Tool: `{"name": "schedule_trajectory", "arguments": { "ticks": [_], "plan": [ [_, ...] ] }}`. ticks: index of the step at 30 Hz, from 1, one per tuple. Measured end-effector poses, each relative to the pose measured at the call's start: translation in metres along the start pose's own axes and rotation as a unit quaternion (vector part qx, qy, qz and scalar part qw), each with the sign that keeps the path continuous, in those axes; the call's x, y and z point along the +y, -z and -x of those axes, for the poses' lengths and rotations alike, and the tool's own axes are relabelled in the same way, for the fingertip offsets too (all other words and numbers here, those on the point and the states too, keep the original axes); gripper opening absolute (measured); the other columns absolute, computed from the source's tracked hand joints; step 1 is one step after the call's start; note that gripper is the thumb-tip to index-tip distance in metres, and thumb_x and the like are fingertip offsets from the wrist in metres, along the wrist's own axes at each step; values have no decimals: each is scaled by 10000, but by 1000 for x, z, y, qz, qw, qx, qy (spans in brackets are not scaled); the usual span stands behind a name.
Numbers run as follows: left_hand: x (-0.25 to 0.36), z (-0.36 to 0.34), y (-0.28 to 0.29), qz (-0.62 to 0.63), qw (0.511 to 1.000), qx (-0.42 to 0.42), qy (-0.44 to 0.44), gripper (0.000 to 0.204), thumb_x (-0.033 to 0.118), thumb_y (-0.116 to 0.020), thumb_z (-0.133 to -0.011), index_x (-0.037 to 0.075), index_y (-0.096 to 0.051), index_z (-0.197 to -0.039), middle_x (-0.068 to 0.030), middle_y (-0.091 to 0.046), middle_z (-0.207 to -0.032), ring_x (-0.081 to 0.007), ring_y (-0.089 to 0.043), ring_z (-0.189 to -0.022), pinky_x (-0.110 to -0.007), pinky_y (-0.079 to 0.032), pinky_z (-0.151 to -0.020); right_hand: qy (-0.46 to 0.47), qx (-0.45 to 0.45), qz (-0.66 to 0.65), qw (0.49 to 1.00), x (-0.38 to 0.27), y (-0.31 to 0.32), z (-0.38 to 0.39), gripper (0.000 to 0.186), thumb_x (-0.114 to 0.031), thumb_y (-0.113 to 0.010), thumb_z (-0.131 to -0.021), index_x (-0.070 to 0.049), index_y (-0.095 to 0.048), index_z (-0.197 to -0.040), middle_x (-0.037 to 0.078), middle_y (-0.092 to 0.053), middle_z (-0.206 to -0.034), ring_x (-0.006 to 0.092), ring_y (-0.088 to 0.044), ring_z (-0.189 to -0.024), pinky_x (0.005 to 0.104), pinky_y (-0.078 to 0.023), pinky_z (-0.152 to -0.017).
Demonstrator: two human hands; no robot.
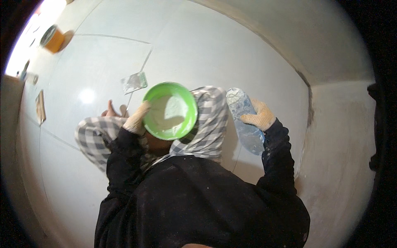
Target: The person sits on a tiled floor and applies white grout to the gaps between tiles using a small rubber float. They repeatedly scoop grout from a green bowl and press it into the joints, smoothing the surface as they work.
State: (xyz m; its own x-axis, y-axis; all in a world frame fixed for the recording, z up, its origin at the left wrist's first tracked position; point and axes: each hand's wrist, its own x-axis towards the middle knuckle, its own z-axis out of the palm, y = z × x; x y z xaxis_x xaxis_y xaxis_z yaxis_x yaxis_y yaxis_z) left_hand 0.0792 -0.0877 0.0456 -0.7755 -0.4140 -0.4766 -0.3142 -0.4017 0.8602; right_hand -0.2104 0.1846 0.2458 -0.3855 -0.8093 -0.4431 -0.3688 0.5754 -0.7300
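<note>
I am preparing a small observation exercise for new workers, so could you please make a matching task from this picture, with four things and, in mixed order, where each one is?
Things:
1. green bowl
2. long bluish object
3. orange bucket
4. plastic packet

Places:
A. lying on the floor, just beyond the bowl's upper left edge
B. in the right hand
C. toward the picture's upper left corner
D. held at its rim by the left hand

Right pairs: 1-D, 2-B, 3-C, 4-A
</note>
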Motion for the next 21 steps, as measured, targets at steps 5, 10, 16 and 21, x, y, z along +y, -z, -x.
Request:
{"name": "schedule_trajectory", "arguments": {
  "ticks": [5, 10, 16, 21],
  "plan": [
    [-32, -26, 7, 362, 931, -19, -35, 482, 240, -409, -1006, 20, -315, -1425, -141, -402, -1420, -248, -400, -1304, -321, -329, -1093, 282, 40, 360, 888, -52, -76, -28, 564, -65, -593, -778, -144, -525, -1333, 132, -606, -1251, 276, -649, -844, 362, -542, -776],
    [-25, -30, 0, 432, 900, -48, -16, 456, 354, -513, -980, 36, -509, -1307, -90, -579, -1258, -168, -550, -1131, -304, -445, -950, 371, 49, 509, 775, -66, -121, -40, 544, -74, -591, -786, -186, -537, -1315, 113, -589, -1280, 274, -633, -774, 349, -532, -694],
    [7, -27, -12, 357, 932, -45, -32, 453, 417, -558, -945, 43, -594, -1199, -96, -623, -1168, -185, -588, -1033, -311, -478, -860, 375, -73, 564, 732, -69, -111, -33, 612, -80, -606, -745, -204, -490, -1332, 47, -545, -1313, 222, -601, -743, 340, -508, -566],
    [33, -14, -13, 353, 935, -7, -11, 518, 463, -599, -908, 13, -584, -1165, -139, -623, -1119, -229, -605, -979, -344, -498, -869, 331, -199, 565, 729, -101, -57, -4, 422, -116, -575, -815, -240, -577, -1218, 20, -631, -1128, 219, -634, -810, 361, -538, -640]
  ]
}}
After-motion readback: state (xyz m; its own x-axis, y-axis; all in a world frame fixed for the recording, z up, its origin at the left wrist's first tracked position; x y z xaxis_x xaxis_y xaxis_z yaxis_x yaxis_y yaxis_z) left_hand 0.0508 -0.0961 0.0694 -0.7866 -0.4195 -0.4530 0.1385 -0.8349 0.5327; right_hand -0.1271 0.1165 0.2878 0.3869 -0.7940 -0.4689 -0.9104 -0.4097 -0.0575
